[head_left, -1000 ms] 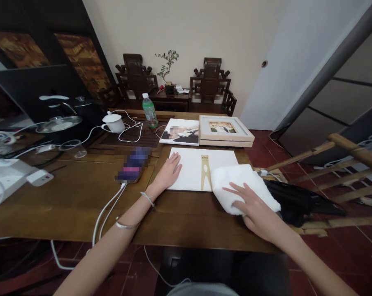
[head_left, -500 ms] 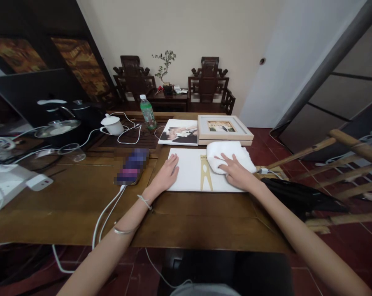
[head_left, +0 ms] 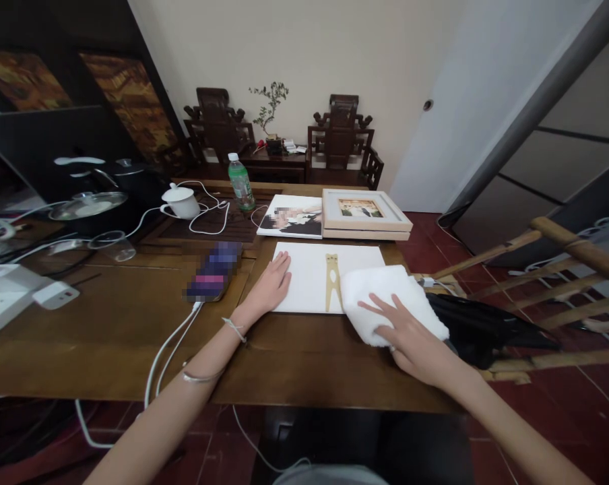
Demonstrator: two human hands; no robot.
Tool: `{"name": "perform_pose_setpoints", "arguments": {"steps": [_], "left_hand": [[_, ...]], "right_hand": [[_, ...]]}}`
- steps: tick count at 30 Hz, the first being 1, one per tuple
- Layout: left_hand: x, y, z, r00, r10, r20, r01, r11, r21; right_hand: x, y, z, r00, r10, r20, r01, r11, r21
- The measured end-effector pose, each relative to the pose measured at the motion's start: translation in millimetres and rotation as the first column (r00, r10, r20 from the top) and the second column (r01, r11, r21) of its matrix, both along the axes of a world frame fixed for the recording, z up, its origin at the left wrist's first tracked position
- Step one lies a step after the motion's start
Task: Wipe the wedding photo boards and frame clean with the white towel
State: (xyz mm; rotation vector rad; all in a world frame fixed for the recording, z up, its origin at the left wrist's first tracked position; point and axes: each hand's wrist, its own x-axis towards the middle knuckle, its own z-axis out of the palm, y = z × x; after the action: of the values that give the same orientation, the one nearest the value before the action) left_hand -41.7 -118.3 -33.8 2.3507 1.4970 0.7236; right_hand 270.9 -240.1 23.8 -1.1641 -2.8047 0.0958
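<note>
A flat white board (head_left: 304, 279) lies on the table in front of me, with a yellowish, cut-out flat piece (head_left: 331, 283) with two long prongs on it. My left hand (head_left: 273, 279) rests flat at the board's left edge, fingers stretched out and holding nothing. Under the spread fingers of my right hand (head_left: 410, 333) is a folded, fluffy white cloth (head_left: 380, 286). The cloth covers the board's right part and hangs over its near edge onto the table. That hand presses on top of the cloth rather than visibly gripping it.
Behind the board lie a photo print (head_left: 292, 219) and a pale wooden picture frame (head_left: 368, 212). Left are a phone (head_left: 213, 273) on a cable, a bottle (head_left: 241, 185), a lidded white cup (head_left: 180, 202) and a clear plastic cup (head_left: 115, 246). A wooden chair (head_left: 577, 249) stands right.
My right hand and the white cloth have slid toward me and slightly right, from the board's far right part to its near edge. My left hand stays at the board's left edge.
</note>
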Motion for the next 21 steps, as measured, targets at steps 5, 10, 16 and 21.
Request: {"name": "perform_pose_setpoints", "arguments": {"steps": [5,10,16,21], "left_hand": [[-1.1,1.2,-2.1,1.000,-0.003,0.015,0.003,1.000,0.007],[-1.6,2.4,-5.9,0.999,-0.006,0.039,0.005,1.000,0.019],[-1.2,2.9,-7.5,1.000,-0.002,0.028,0.001,0.999,0.033],[-0.2,3.3,-7.5,1.000,0.005,0.024,-0.006,0.999,0.036]], "right_hand": [[-2.5,63.7,-3.8,0.998,-0.050,-0.043,0.050,0.999,0.011],[-11.9,109.4,-3.5,0.995,-0.099,0.026,0.098,0.993,0.059],[-15.8,75.1,-1.9,0.991,-0.100,0.085,0.096,0.994,0.054],[-9.7,9.0,7.4,0.995,-0.056,0.078,0.059,0.998,-0.033]]}}
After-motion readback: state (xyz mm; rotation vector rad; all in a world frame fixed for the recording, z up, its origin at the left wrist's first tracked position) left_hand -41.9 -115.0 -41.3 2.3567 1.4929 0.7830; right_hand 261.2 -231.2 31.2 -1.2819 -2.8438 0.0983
